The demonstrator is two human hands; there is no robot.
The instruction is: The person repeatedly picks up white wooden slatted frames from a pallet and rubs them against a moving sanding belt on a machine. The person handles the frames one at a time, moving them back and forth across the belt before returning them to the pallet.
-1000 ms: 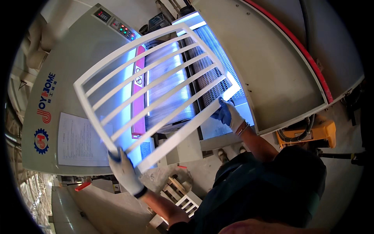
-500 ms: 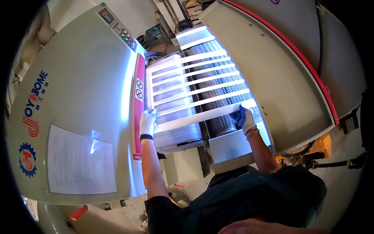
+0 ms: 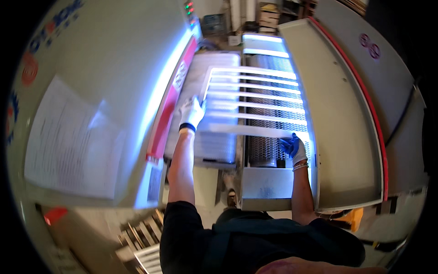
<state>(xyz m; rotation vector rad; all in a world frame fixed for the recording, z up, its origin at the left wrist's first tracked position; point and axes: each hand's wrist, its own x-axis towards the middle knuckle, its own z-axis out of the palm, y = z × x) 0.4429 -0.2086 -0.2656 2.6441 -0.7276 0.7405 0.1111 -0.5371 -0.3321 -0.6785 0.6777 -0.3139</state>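
A white slatted frame (image 3: 255, 132), with several parallel slats, spans the gap between the two machine parts. Its right end reaches the bright opening at the right-hand housing. My left hand (image 3: 192, 113), in a white glove with a dark cuff, is closed at the frame's left side rail; motion blurs its fingertips. At the near right corner, my right hand (image 3: 294, 148), gloved in white and blue, pinches the near rail, its fingers partly below it. Under the frame lie a pale, film-like conveyor surface (image 3: 219, 153) on the left and a metal mesh belt (image 3: 262, 150) on the right.
A grey machine housing with a red strip (image 3: 165, 125) stands left, with a paper sheet (image 3: 73, 141) on it. A red-edged grey housing (image 3: 346, 137) stands right. Behind are a crate (image 3: 213, 23) and stacked boxes (image 3: 269, 17); slatted pieces (image 3: 148, 237) lie low left.
The slatted frame has moved right, away from the red strip and further over the mesh belt. Both hands have travelled with it, and my view has turned.
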